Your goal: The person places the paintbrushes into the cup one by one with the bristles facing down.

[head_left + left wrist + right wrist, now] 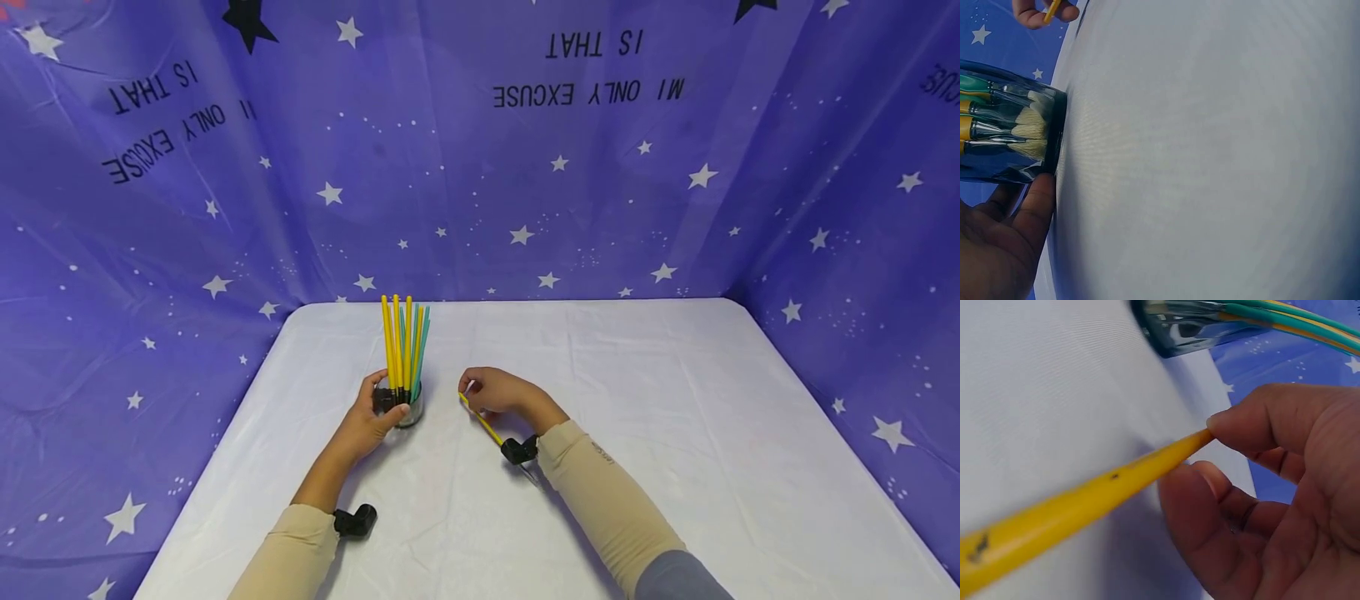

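My left hand grips a clear glass jar standing on the white-covered table, thumb at its near side. Several yellow- and green-handled paintbrushes stand in the jar, handles up; pale bristles show near its base in the left wrist view. To the right of the jar, my right hand pinches a yellow-handled paintbrush by its thin end, between thumb and fingers. The handle slants back toward my wrist, where the wrist camera covers part of it. Its bristles cannot be made out.
A white cloth covers the table. Purple sheets with stars and lettering hang behind it and at both sides. A black wrist camera sits by my left sleeve, another by my right.
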`<state>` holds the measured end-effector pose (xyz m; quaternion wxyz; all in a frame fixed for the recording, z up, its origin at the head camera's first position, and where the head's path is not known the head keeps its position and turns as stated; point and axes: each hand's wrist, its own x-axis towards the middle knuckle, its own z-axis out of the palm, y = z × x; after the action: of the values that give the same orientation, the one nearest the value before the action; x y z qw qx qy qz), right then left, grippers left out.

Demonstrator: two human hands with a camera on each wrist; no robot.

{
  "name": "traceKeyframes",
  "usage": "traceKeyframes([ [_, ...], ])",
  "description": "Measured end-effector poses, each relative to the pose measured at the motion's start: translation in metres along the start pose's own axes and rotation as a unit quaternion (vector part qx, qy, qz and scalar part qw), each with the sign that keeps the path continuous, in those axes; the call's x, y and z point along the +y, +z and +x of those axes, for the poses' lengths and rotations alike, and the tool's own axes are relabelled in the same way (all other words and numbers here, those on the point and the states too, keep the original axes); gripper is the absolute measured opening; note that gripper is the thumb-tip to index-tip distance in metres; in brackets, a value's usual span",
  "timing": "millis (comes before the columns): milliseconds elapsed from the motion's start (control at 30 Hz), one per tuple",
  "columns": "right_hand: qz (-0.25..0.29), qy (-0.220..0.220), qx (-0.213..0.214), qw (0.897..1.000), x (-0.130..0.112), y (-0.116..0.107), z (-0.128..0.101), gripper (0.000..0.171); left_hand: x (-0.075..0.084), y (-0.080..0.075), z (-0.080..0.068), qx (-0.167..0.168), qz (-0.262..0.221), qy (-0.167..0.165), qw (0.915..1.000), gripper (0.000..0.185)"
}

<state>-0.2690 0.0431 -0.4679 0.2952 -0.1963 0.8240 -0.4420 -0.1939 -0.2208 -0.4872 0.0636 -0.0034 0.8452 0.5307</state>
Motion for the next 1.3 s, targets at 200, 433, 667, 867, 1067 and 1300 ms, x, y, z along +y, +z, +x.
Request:
traceKeyframes([
  [200, 0.027, -0.02, 0.014, 0.999, -0.009, -0.006, -0.005, 0.025, -0.002, 0.001, 0.002, 0.001, 0.002, 0.005, 1.0, 0.079],
  [433, 0.036, -0.056, 0.032, 0.997, -0.029, -0.017, -0.014, 0.023, 0.0, 0.0, 0.002, -0.001, -0.001, 0.009, 1.0, 0.08],
  [667, 0.055, -0.078, 0.052, 0.994, -0.036, -0.022, -0.017, 0.022, -0.001, 0.001, 0.002, -0.001, -0.006, 0.007, 1.0, 0.081],
  [867, 0.078, -0.1, 0.077, 0.989, -0.043, -0.026, -0.019, 0.023, -0.003, 0.001, 0.002, 0.0, -0.013, 0.011, 0.9999, 0.08],
  [1067, 0.092, -0.136, 0.103, 0.981, -0.054, -0.029, -0.024, 0.024, -0.003, 0.001, 0.0, 0.001, -0.012, 0.01, 0.9999, 0.08],
  [1300, 0.11, -0.183, 0.121, 0.969, -0.066, -0.032, -0.029, 0.024, -0.003, 0.001, 0.001, 0.002, -0.009, 0.009, 0.9999, 0.081],
])
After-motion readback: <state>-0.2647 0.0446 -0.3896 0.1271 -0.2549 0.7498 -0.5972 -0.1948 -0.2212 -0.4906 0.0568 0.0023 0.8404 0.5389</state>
